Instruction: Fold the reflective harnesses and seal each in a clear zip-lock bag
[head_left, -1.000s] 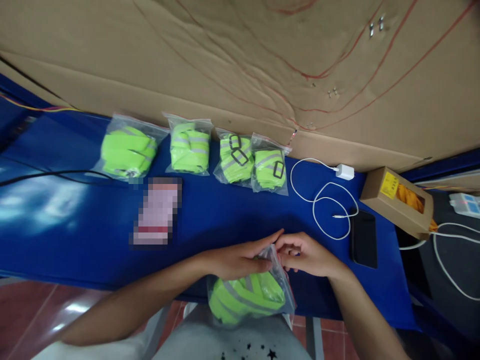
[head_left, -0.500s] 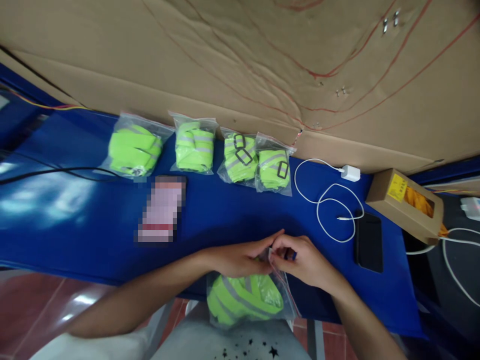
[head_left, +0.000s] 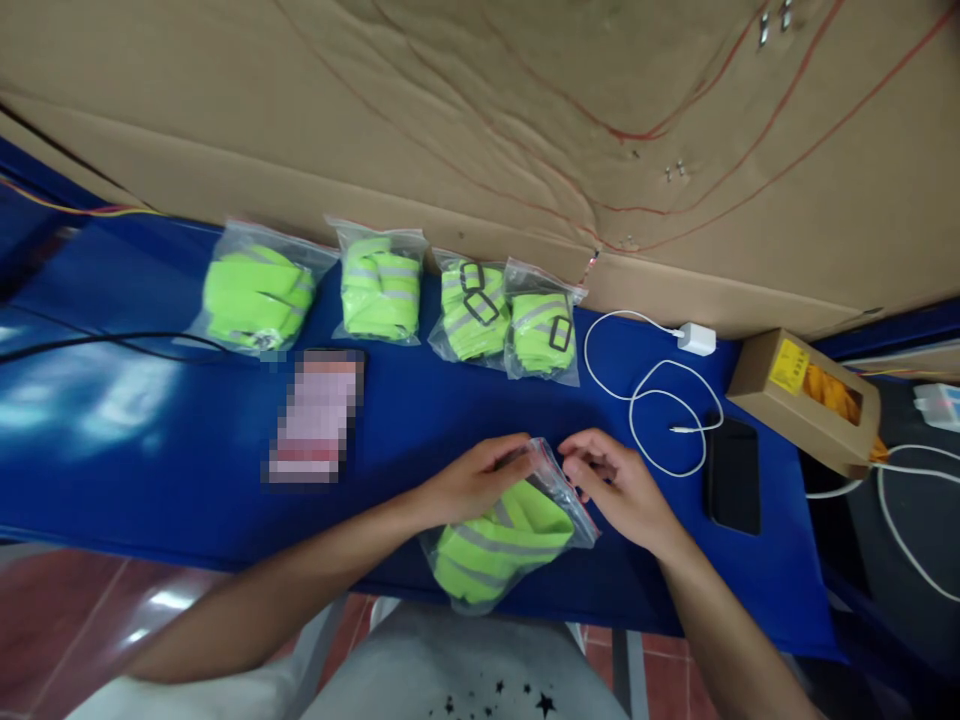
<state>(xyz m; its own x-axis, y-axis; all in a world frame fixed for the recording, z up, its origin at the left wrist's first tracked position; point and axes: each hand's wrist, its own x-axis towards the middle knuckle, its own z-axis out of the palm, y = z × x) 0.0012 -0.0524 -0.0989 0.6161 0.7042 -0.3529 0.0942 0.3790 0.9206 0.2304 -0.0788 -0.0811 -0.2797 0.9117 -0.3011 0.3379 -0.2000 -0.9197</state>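
Observation:
A clear zip bag (head_left: 517, 560) holds a folded neon-green strap (head_left: 469, 560) with grey reflective stripes. At the bag's upper corner, my left hand (head_left: 484, 480) pinches the plastic between thumb and fingers. The red-lined zip edge (head_left: 574, 500) slants down to the right from that grip. My right hand (head_left: 619, 490) is just right of this edge, its fingers loosely curled and thumb apart from the fingertips; nothing shows in it. The bag hangs over the table's front edge, close to my body.
Several similar bags of green straps (head_left: 380, 290) stand along the cardboard wall (head_left: 300, 130). A phone (head_left: 319, 415) with a blurred screen lies left. At right are a white charger (head_left: 696, 338) with cable, a dark phone (head_left: 733, 475) and a cardboard box (head_left: 802, 400). The table (head_left: 187, 450) is blue.
The bag has risen and moved forward over the table edge. My right hand has come away from the bag's top and shifted right, while my left hand keeps its grip.

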